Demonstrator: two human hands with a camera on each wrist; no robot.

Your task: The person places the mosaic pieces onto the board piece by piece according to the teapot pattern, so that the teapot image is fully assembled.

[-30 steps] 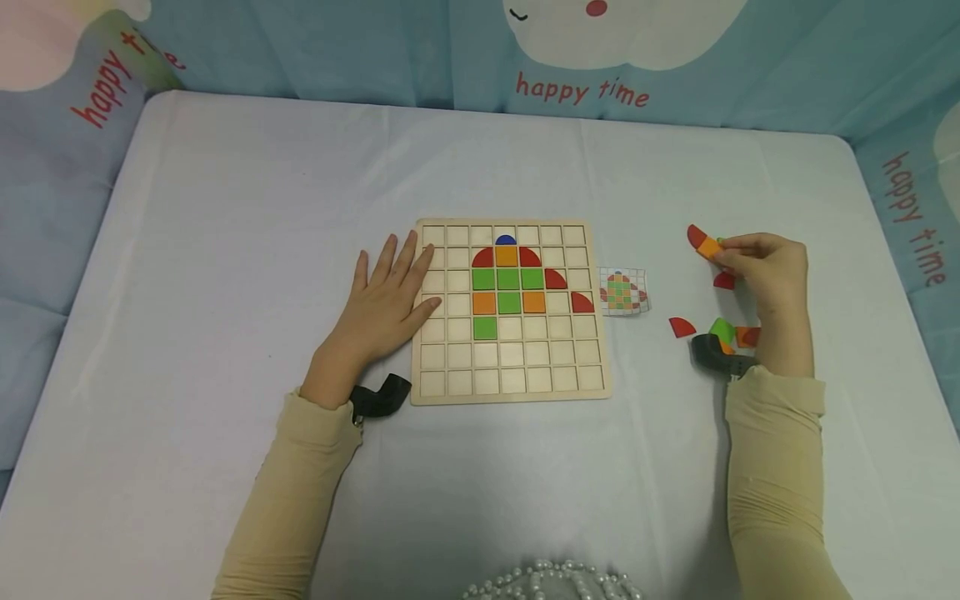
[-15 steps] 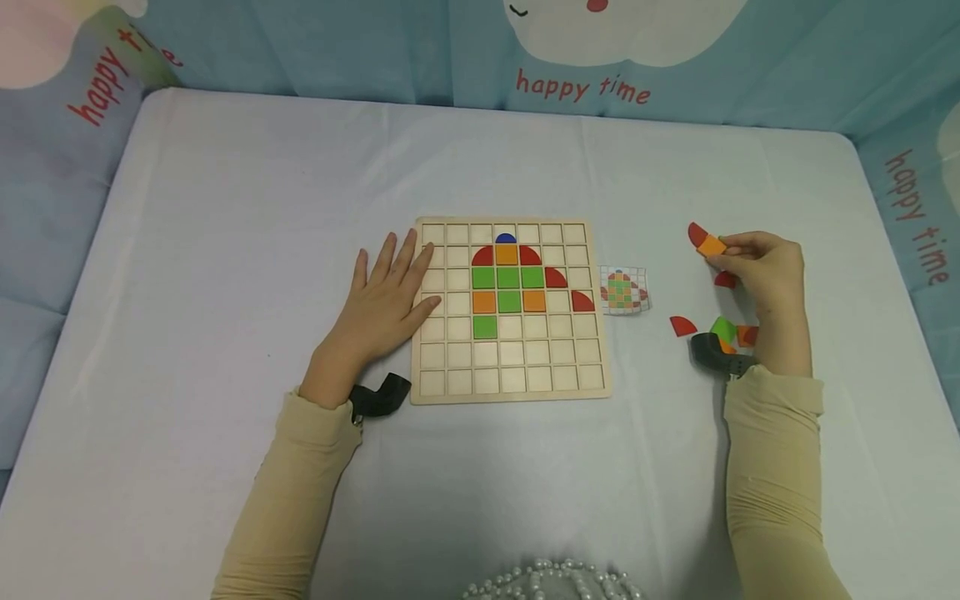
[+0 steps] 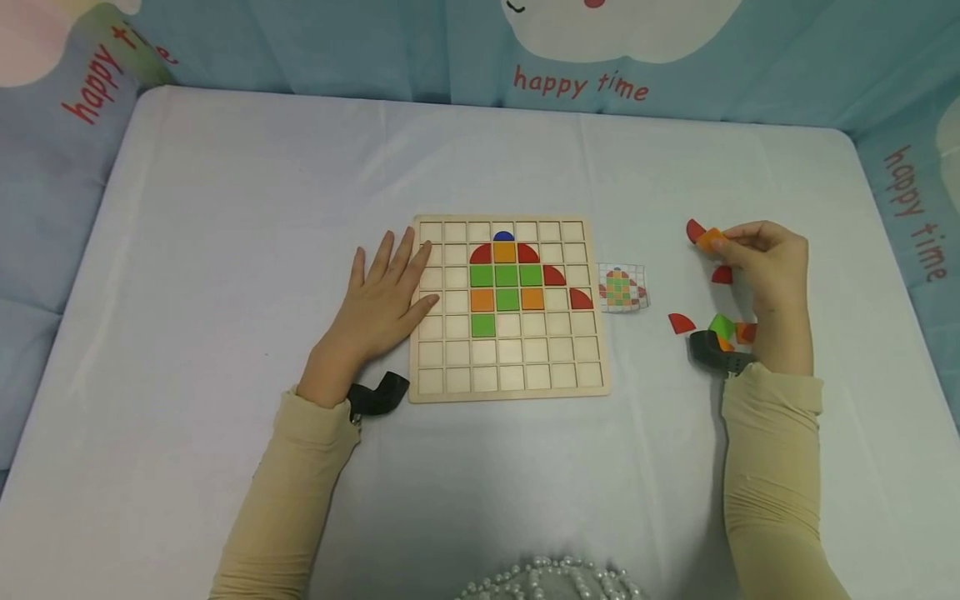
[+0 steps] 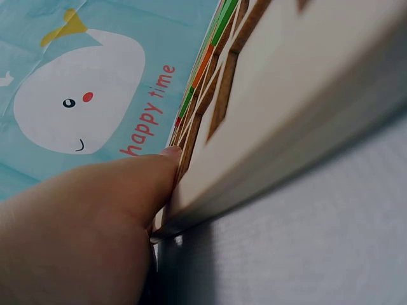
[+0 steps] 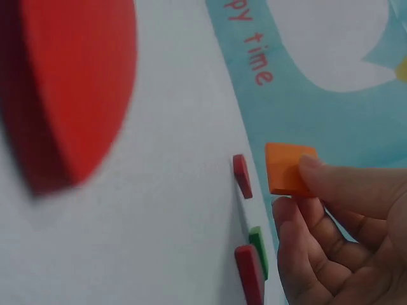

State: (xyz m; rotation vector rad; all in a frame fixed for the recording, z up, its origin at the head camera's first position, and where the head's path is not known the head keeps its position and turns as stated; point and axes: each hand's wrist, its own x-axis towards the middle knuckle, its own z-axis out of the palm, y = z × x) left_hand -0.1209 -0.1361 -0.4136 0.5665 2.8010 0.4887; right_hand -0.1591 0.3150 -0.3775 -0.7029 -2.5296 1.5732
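Observation:
My left hand (image 3: 375, 312) lies flat with straight, spread fingers over the left edge of a wooden grid board (image 3: 512, 380). In the left wrist view its thumb (image 4: 149, 181) touches the board's rim. Green, orange, red and blue tiles sit in the grid, with a blue half-round (image 3: 504, 237) at the top. Off to the right, my right hand (image 3: 768, 271) pinches an orange square tile (image 5: 284, 168) between thumb and fingers, raised above the table in the right wrist view. A red quarter-round (image 3: 695, 230) lies just beyond it, another red piece (image 3: 722, 275) below the fingers.
A small printed pattern card (image 3: 622, 288) lies against the board's right side. Nearer the right wrist are a red quarter-round (image 3: 681, 322), a green tile (image 3: 722, 326) and a red-and-orange pair (image 3: 746, 332), partly hidden by the black wrist camera (image 3: 708, 350).
My right hand has lifted the orange square slightly from beside the red quarter-round, its grip shifting to thumb over the tile. The left hand stays on the board.

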